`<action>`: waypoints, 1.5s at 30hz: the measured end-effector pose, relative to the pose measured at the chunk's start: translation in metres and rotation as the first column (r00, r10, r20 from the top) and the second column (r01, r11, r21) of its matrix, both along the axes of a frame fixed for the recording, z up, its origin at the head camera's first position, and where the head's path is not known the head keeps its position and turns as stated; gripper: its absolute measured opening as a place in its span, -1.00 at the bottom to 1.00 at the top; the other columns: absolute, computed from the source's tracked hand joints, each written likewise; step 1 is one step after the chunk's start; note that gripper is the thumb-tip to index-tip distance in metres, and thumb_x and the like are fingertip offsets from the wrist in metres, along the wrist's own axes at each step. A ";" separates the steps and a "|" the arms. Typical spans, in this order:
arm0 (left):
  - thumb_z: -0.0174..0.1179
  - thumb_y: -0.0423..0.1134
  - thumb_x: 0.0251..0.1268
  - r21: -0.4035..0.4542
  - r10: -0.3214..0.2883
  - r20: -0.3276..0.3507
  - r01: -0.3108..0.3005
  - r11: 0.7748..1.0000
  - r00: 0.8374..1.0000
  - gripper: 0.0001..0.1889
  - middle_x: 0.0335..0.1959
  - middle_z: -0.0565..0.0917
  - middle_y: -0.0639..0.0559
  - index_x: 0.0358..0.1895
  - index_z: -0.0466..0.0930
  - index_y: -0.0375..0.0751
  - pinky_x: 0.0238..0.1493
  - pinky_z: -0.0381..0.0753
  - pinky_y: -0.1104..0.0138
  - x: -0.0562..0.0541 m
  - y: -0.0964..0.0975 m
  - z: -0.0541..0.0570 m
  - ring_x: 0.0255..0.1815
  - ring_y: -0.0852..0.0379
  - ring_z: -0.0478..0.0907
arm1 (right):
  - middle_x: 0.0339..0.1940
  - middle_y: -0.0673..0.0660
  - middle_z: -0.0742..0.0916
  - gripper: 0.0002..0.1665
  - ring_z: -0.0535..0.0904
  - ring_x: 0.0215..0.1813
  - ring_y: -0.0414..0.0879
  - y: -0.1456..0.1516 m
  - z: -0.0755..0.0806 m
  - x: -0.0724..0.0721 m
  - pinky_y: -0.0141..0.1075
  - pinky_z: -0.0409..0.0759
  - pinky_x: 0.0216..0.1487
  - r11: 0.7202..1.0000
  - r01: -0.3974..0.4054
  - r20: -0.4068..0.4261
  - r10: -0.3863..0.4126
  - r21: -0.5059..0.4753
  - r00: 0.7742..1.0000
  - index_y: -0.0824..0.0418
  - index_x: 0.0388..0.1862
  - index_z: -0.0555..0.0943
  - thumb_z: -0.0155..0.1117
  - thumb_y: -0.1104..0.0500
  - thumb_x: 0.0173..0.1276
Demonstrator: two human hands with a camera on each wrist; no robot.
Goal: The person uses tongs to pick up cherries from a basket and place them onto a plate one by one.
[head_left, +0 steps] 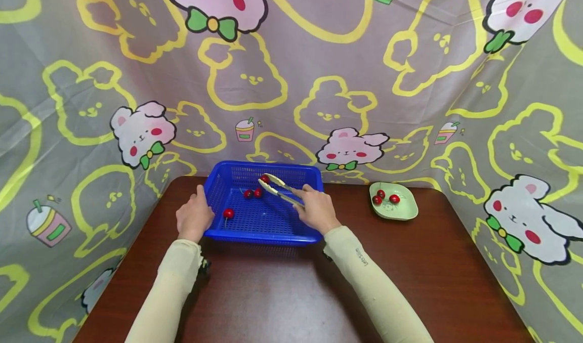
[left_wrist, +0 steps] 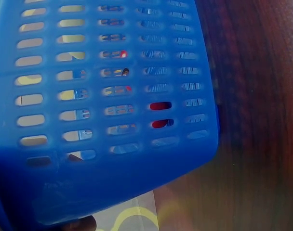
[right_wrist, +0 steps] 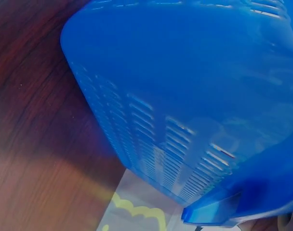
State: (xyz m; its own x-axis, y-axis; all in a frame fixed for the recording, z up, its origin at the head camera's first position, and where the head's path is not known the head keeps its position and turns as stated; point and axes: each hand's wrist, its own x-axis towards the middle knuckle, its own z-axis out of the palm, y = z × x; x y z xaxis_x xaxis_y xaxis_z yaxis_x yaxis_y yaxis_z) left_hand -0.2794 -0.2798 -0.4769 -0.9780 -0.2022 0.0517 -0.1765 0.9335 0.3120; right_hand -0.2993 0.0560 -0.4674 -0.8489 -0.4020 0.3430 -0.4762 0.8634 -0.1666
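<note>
- Cherry at the tips, one: round, glossy, red; set between the pale ends of the tongs, towards 12 o'clock inside the basket; cannot tell whether it is clear of the basket's floor.
- Tongs: slim arms, cream tips, slanting from 4 to 10 o'clock.
- Right hand: grasping the tongs, at the basket's 3 o'clock side.
- Left hand: gripping the basket rim at 9 o'clock.
- Basket: blue, rectangular, slotted walls, latticed floor. Further contents: a pair of cherries side by side near 11 o'clock; a single cherry, stemmed, near 9 o'clock.
- Plate: pale green, rounded square, at 3 o'clock from the basket, well apart. Contents: three red cherries, two close together at its 10 o'clock, one nearer its middle.
- Table: brown, wood-grained, beneath both containers.
- Views: the plate appears in the head view alone. The left wrist view adds the basket's outer wall, red showing through several slots; the right wrist view, another outer wall and corner.
</note>
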 end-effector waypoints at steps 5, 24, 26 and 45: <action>0.18 -0.24 0.44 -0.002 -0.002 0.004 0.002 1.000 1.000 -0.23 0.12 0.57 -0.49 0.57 0.00 -0.39 -0.12 0.60 -0.21 0.001 0.000 0.000 -0.07 -0.44 0.64 | -0.26 0.03 0.65 -0.46 0.43 -0.53 -0.13 0.002 -0.001 0.001 -0.16 0.53 -0.46 0.999 -0.008 -0.014 0.007 -0.042 1.000 -0.03 0.33 0.67 0.46 0.00 0.37; 0.18 -0.25 0.44 0.007 -0.009 -0.001 0.009 1.000 1.000 -0.25 0.11 0.58 -0.49 0.55 0.02 -0.39 -0.15 0.60 -0.21 0.002 -0.001 0.001 -0.08 -0.44 0.65 | -0.31 0.02 0.61 -0.44 0.40 -0.54 -0.14 0.004 -0.001 0.003 -0.21 0.47 -0.47 0.995 -0.007 -0.022 0.005 -0.097 1.000 -0.02 0.34 0.66 0.48 0.03 0.36; 0.18 -0.25 0.44 0.010 -0.008 -0.002 0.008 1.000 1.000 -0.25 0.11 0.58 -0.49 0.55 0.02 -0.39 -0.15 0.60 -0.21 0.002 -0.001 0.001 -0.08 -0.44 0.65 | -0.31 0.02 0.61 -0.44 0.39 -0.55 -0.14 0.004 -0.001 0.003 -0.21 0.46 -0.48 0.994 -0.009 -0.024 0.006 -0.105 1.000 -0.01 0.34 0.66 0.49 0.04 0.35; 0.18 -0.26 0.43 -0.002 -0.007 -0.005 0.007 1.000 1.000 -0.27 0.08 0.58 -0.48 0.53 0.04 -0.40 -0.14 0.59 -0.21 0.001 -0.002 -0.001 -0.11 -0.44 0.64 | -0.22 0.10 0.73 -0.47 0.55 -0.41 -0.07 0.012 0.004 0.002 -0.09 0.54 -0.36 0.969 -0.008 0.005 0.009 -0.249 1.000 -0.09 0.35 0.65 0.43 0.02 0.40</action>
